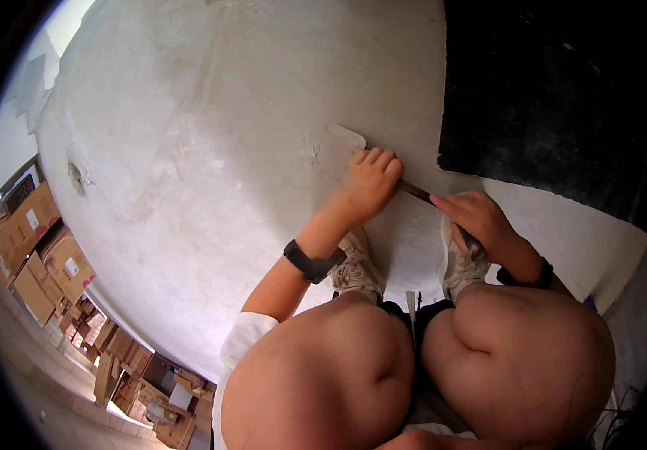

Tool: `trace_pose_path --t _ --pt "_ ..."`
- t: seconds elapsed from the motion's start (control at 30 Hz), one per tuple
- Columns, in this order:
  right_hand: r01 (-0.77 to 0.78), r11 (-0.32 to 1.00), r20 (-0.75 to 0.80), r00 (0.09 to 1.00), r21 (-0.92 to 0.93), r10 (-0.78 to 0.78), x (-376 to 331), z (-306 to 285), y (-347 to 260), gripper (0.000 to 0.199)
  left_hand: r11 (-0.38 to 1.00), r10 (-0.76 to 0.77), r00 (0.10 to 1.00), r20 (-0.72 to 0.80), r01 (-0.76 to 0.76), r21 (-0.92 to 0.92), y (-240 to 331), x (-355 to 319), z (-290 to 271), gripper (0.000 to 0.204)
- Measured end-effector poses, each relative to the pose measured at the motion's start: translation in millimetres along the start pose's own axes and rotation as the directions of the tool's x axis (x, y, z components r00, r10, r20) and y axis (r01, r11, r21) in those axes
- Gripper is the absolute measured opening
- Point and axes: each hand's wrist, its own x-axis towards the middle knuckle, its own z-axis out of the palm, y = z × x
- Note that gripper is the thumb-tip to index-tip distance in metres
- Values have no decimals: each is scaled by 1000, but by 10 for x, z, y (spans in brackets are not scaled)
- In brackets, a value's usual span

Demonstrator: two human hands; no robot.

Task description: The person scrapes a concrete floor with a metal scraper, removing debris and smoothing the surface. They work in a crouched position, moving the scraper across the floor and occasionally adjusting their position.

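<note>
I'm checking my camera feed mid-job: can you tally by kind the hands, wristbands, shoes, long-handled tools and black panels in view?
Hands: 2
Wristbands: 2
Shoes: 2
Long-handled tool: 1
Black panel: 1
Total: 8

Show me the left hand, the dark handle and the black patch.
Left hand (374, 178): head view, back of the hand.
Dark handle (416, 191): head view, its bare stretch.
Black patch (549, 109): head view, its middle.

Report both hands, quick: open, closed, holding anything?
Left hand: closed, holding the tool.
Right hand: closed, holding the same tool.
</note>
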Motion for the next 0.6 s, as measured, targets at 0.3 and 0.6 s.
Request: trace_pose_path --t 0.3,0.6 --pt "-12 998 74 997 -62 16 -183 -105 -155 57 995 59 998 34 -56 -86 223 1 123 13" --pt "32 998 100 995 -44 -28 377 -155 34 64 996 -27 1000 -8 26 -83 -289 39 -217 15"
